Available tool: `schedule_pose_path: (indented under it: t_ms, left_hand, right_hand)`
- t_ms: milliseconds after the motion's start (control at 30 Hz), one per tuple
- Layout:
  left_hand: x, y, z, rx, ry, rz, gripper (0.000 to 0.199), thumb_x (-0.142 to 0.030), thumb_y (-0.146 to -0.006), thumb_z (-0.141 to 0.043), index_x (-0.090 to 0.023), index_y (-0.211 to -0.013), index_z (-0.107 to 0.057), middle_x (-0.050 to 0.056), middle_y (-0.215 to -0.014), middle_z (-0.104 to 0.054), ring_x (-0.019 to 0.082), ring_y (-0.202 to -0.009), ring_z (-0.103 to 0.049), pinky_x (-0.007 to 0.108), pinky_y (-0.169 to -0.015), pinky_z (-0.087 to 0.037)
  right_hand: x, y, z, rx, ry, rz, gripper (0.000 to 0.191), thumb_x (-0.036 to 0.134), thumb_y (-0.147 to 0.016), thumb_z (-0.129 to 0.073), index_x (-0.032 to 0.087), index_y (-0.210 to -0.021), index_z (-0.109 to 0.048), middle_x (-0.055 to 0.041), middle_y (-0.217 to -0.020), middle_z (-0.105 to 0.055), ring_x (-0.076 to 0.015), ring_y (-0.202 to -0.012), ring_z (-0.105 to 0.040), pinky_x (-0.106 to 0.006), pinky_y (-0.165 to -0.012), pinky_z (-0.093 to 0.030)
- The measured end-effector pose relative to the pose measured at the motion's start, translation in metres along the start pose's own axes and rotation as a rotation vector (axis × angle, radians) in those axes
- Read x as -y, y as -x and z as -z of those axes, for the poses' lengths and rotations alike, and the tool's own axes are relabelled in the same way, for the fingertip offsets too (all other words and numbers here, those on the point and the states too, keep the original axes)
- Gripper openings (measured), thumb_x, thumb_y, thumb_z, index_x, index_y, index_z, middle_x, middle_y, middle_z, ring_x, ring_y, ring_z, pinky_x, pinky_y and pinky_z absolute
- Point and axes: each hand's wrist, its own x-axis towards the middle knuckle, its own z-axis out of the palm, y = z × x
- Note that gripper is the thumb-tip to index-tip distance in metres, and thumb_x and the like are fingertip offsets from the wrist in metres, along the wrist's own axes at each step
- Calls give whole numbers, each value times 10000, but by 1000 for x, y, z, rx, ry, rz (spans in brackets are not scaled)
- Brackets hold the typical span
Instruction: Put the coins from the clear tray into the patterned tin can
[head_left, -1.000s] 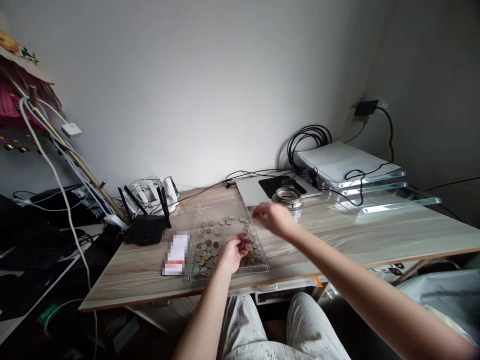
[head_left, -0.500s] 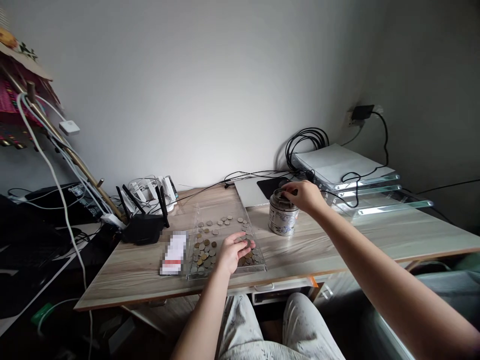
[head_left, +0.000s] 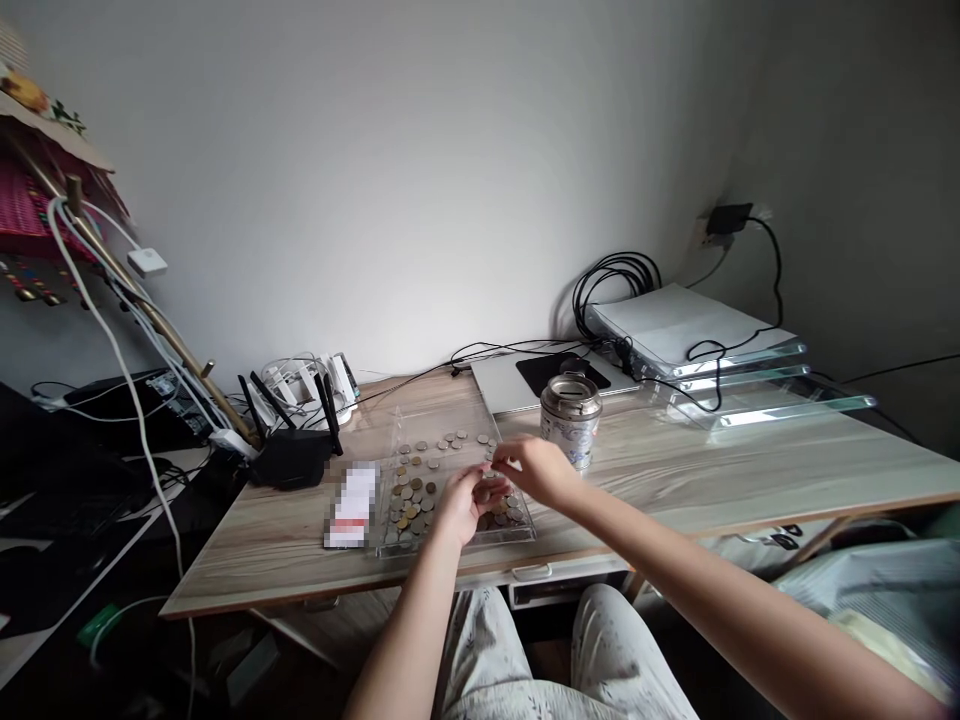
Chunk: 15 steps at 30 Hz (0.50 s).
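My left hand (head_left: 463,503) is over the right part of a clear plastic tray (head_left: 397,425), palm turned up and fingers curled around coins. My right hand (head_left: 540,468) meets it there, thumb and fingertips pinched together at the left fingertips. Whatever sits in that pinch is too small to make out. Silver and brass-coloured coins (head_left: 406,493) lie scattered in the tray, some hidden under my hands. Just behind my right hand stands a round metal tin (head_left: 571,420) with a slot in its lid and a patterned side.
Left of the tray are a phone-like item (head_left: 352,505), blurred out, and a black router (head_left: 289,455) with antennas. A flat silver device (head_left: 502,385) lies behind the tin. Clear stacked trays (head_left: 720,350) and coiled black cable (head_left: 615,285) are at the back right.
My right hand has come away from the tin's lid, moving left and down to my left hand. The slot in the lid is now uncovered. My left hand has stayed over the tray.
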Motion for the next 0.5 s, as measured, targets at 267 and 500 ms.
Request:
schedule_pose_path:
  t_ms: [267, 500]
  left_hand:
    - [-2, 2, 0, 30, -48, 64, 193, -229, -750, -436, -104, -875, -513, 137, -801, -634, 174, -742, -610, 298, -719, -451]
    - [-3, 3, 0, 38, -11, 70, 204, -240, -758, -422, -105, -891, -498, 149, -852, -626, 189, -789, -603, 323, -771, -429]
  right_hand:
    - [-81, -23, 96, -318, 1, -181, 176, 326, -694, -535, 189, -716, -644, -65, -751, -633, -185, -725, -528, -283, -631, -374]
    - [-104, -26, 84, -242, 301, -186, 91, 272, -656, -571, 223, -646, -646, -66, -850, -621, -266, -877, -458, -391, -735, -316]
